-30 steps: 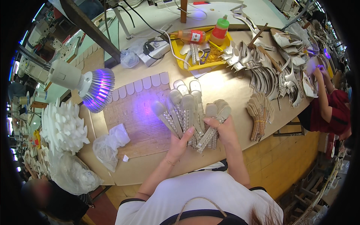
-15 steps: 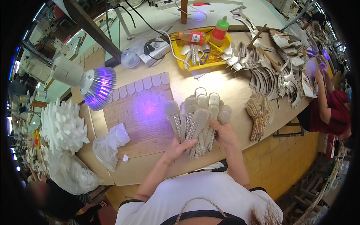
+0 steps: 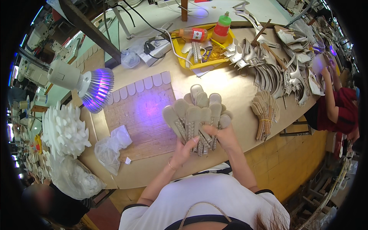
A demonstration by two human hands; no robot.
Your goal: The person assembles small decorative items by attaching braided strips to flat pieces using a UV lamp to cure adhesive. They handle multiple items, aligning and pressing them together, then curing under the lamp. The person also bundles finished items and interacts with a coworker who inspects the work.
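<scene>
I hold a fanned bunch of beige shoe strap pieces with rounded tops and studded stems, above the wooden table edge. My left hand grips the stems from below and to the left. My right hand holds the stems on the right side, fingers wrapped over them. The pieces spread upward like a fan over a brown board lit purple.
A purple lamp hangs at left over the board. A banded bundle of beige pieces lies at right. A yellow tray with bottles stands behind; silver shoe parts pile at back right. Another person works at right. Plastic bags and white foam parts lie at left.
The fan of pieces was pulled together from a wider spread and shifted slightly right and toward me. Both hands closed in on the stems.
</scene>
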